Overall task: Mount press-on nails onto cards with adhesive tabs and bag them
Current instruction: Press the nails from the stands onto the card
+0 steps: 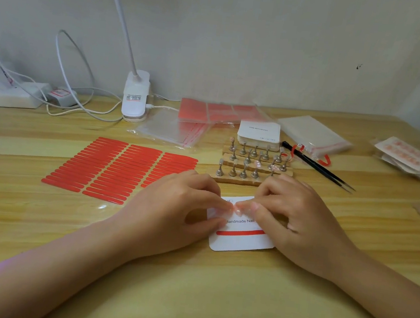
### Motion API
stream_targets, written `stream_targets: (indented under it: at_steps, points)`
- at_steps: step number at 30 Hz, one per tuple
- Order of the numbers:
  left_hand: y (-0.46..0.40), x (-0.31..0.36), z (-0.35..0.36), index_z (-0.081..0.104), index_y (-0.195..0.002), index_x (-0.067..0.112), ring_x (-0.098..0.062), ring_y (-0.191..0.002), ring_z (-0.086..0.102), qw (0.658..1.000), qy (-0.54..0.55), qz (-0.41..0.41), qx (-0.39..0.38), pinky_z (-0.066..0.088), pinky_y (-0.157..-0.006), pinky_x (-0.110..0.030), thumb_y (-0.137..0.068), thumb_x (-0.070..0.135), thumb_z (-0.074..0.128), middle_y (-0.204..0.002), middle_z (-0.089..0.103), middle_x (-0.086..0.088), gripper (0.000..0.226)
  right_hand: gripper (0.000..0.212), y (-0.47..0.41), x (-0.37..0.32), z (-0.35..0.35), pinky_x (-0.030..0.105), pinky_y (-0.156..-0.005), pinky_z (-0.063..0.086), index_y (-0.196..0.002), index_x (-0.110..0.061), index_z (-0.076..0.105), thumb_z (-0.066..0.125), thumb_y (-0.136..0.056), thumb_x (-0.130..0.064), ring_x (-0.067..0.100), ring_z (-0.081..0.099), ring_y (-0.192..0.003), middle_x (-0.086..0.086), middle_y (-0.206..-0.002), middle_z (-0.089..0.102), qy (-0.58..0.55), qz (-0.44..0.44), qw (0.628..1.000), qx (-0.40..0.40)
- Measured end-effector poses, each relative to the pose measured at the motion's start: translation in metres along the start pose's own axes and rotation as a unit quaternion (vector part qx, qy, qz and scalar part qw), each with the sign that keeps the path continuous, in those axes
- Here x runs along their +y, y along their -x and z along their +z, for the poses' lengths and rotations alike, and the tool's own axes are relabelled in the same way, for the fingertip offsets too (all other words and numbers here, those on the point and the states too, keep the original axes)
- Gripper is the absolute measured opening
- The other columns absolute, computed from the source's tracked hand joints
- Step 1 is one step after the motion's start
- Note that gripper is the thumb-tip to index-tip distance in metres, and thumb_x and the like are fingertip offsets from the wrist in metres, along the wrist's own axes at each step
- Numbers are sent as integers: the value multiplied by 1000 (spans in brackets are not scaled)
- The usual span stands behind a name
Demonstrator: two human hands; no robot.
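Both forearms enter from the lower corners; my left hand (172,206) and right hand (299,216) meet at lower centre over one white card (242,243), each with fingers curled narrowly, fingertips pinching at something small and pale pink on the card's upper half, whether a nail or tab backing I cannot tell. I judge the card light and stiff enough to slide on the wooden table (187,300), so it is best pinned at an edge; press-on nails should be featherlight, smooth and easily flicked, better taken by their sides. One red adhesive strip (241,232) lies across the card. Left of centre, one sheet of red tabs (116,169) shows three columns. Above centre, wooden racks (244,166), three rows as far as visible, carry metal stands, beside one card stack (258,135) and one pair of black tweezers (318,166). Clear bags (170,128) lie behind.
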State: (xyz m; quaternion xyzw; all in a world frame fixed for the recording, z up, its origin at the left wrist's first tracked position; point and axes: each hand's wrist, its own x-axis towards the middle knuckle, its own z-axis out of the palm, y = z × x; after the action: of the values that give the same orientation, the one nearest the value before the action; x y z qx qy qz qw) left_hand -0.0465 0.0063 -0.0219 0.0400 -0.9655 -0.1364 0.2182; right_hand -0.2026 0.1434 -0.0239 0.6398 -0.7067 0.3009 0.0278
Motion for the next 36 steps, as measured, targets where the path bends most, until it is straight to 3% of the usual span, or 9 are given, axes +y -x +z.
stream_targets:
  at_steps: [3,7,13,18,22,31,36]
  points:
    - [0,0,0,73,-97,25,-15,-78,58,1000,-2,-2,1,50,-63,-33,-79,33,63,-90,64,7,21,43,2,-2,-2,17,-71,31,-85,-19,76,37,-86,-38,8,45,-72,-9,-72,51,-25,-8,1000,17]
    - [-1,1,0,73,-97,25,-15,-79,58,1000,3,-4,1,49,-64,-32,-80,34,62,-91,64,7,23,48,1,-2,0,24,-65,32,-72,-12,74,38,-86,-40,8,41,-69,-8,-71,47,15,-17,1000,9]
    - [0,0,0,73,-97,24,-14,-79,58,1000,4,-7,-1,49,-64,-30,-79,32,63,-91,64,7,22,45,0,-3,1,20,-64,26,-65,-12,69,40,-87,-39,4,36,-68,-10,-69,49,57,-27,998,6]
    - [-1,2,0,71,-98,22,-16,-82,58,1000,0,-10,-6,51,-67,-32,-78,31,63,-93,64,6,24,55,-1,-2,0,16,-67,28,-73,-9,73,34,-85,-45,10,44,-71,-9,-70,49,-10,4,1000,1]
    - [-1,3,-1,69,-100,23,-13,-83,54,1000,-2,-11,-17,48,-69,-30,-79,31,61,-95,62,7,24,50,0,-4,-2,16,-67,29,-79,-12,75,36,-87,-40,11,45,-70,-6,-70,52,-3,-11,1000,6]
    - [-3,1,0,69,-100,22,-7,-85,48,1000,2,-13,-22,42,-73,-25,-80,32,60,-96,62,7,25,52,-1,-5,0,16,-64,26,-68,-12,72,35,-86,-44,8,39,-69,-8,-68,50,36,-8,999,-12]
    - [-4,2,-4,67,-103,22,-11,-89,56,999,-11,-14,-35,50,-75,-34,-79,35,60,-98,63,9,27,56,-3,-2,0,15,-66,27,-69,-12,72,32,-83,-50,11,43,-73,-8,-67,49,-28,23,999,-23]
